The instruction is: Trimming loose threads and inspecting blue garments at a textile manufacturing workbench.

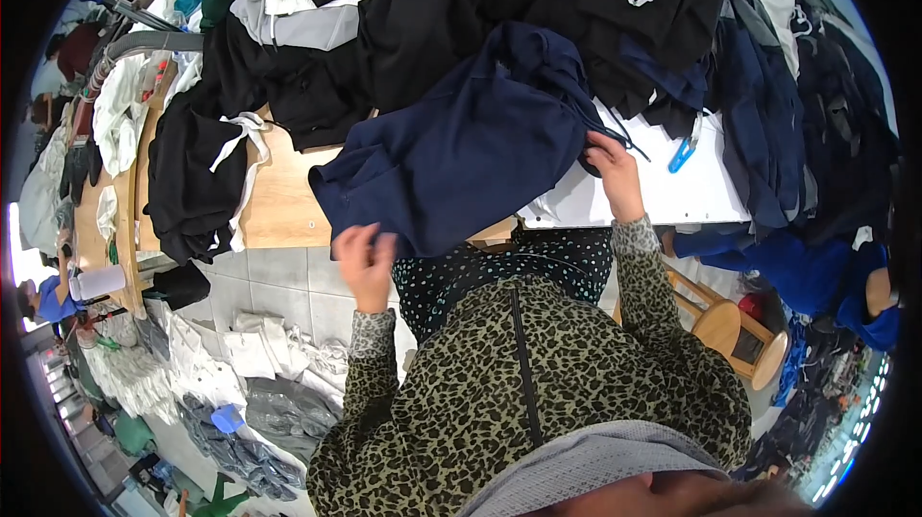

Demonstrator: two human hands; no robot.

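Note:
A navy blue garment (451,147) with a dark drawstring at its right end lies spread across the table in front of me. At that right end, my right hand (613,167) is closed on the garment's edge, close to the drawstring. My left hand (367,263) is at the garment's lower left corner, over the table's front edge. Its fingers are slightly blurred and look apart, with nothing visible between them. Just right of my right hand, blue-handled thread snips (683,154) lie on the white tabletop (711,191).
Black garments (423,27) are heaped along the back. Left of the navy one, a black garment with white ties (197,171) hangs over the wooden table (279,195). More dark clothes (764,104) are piled at right. A person's blue sleeve (768,267) and a wooden stool (720,325) are nearby.

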